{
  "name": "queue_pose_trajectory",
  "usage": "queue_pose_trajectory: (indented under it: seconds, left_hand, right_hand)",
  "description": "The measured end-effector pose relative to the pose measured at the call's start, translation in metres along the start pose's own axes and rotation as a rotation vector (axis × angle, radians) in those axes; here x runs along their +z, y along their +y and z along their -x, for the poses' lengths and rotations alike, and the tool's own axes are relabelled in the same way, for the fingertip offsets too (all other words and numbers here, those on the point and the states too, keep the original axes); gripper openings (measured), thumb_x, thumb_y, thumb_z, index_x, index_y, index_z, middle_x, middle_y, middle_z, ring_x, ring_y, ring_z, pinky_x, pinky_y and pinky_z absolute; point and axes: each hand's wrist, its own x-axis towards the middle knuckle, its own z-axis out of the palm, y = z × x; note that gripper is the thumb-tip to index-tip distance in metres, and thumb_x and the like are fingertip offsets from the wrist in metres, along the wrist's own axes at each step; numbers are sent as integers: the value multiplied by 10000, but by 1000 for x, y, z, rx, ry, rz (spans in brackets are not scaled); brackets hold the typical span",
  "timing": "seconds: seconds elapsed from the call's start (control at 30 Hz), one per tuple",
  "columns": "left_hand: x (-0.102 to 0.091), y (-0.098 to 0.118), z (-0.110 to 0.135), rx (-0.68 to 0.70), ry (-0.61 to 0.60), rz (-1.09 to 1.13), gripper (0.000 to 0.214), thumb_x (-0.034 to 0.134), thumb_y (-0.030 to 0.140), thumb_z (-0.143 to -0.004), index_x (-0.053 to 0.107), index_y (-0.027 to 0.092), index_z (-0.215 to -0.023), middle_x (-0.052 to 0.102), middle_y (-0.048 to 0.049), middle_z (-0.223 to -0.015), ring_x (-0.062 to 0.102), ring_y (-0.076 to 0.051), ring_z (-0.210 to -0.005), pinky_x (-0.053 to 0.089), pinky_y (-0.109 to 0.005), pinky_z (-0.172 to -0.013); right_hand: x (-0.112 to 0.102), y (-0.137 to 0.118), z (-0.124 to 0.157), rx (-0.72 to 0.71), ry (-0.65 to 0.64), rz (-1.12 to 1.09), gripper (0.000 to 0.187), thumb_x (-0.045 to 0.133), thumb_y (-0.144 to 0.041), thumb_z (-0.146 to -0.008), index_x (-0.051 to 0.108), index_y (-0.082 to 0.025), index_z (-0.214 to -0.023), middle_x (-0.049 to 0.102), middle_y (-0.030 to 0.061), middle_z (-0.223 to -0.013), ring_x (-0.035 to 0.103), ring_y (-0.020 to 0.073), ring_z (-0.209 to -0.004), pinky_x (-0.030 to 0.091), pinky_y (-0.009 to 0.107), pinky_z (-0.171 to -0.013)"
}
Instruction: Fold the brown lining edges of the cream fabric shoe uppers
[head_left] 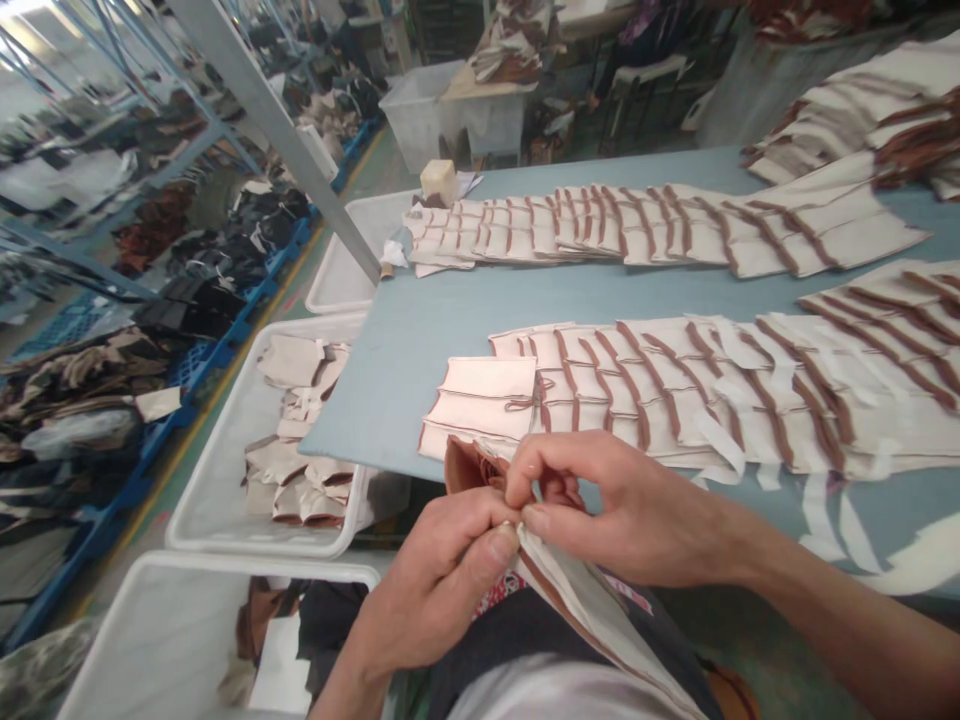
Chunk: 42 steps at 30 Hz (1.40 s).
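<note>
Between my two hands is a sewn fabric piece point(577, 590), cream with brown edging, its long end hanging toward my lap. My left hand point(442, 570) pinches its edge between thumb and fingers. Close against it, my right hand point(600, 500) is closed on the same edge, fingers bent and the thumb meeting the left one. A brown part of fabric point(469, 465) shows just behind the fingers. Beyond them, at the table's near edge, lies a cream panel point(487, 390) with brown edging and a small dark cord loop.
Overlapping rows of cream pieces point(675, 390) with white strips point(724, 445) cover parts of the blue table point(405, 350). Another row point(600, 225) lies behind. White bins point(180, 520) with fabric stand at the left. A metal post point(300, 150) rises by the table corner.
</note>
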Motion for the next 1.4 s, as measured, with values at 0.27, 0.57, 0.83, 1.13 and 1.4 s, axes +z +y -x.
queue_pose_trajectory:
  seconds: [0.27, 0.57, 0.83, 1.13, 1.4]
  left_hand:
    - [4, -2, 1, -2, 27, 57, 384, 432, 402, -1078, 512, 178, -777, 502, 35, -723, 463, -101, -669, 365, -208, -660]
    - [2, -4, 4, -14, 46, 66, 442, 443, 482, -1064, 524, 166, -764, 501, 28, -708, 457, -105, -655, 357, -217, -639]
    - [7, 0, 8, -13, 39, -8, 438, 421, 442, -1077, 507, 172, -743, 504, 27, -708, 462, -107, -665, 360, -223, -657]
    - [8, 0, 12, -16, -22, 30, 476, 418, 484, -1068, 504, 170, -721, 504, 21, -688, 467, -110, -657, 368, -223, -647]
    - [12, 2, 14, -36, -21, 167, 494, 466, 504, -1036, 491, 175, -668, 485, 24, -600, 424, -104, -564, 352, -234, -573]
  right_hand:
    - [1, -3, -1, 80, -73, -88, 77, 565, -183, -863, 640, -178, -846, 576, -31, -695, 510, 111, -588, 379, 204, -529]
    - [-4, -6, 8, -290, -18, 278, 134, 614, -76, -947, 713, -166, -958, 747, -9, -888, 662, 98, -772, 420, 187, -716]
    - [4, -11, 14, -237, 36, 375, 165, 611, -51, -879, 719, -176, -872, 737, -28, -781, 662, 99, -675, 397, 202, -648]
    - [5, -18, 17, -211, 40, 418, 181, 549, -73, -826, 676, -187, -765, 606, -60, -618, 486, 81, -527, 301, 223, -564]
    - [0, -27, 11, -135, -154, 380, 167, 568, -42, -824, 664, -173, -785, 593, -52, -609, 452, 87, -514, 284, 229, -566]
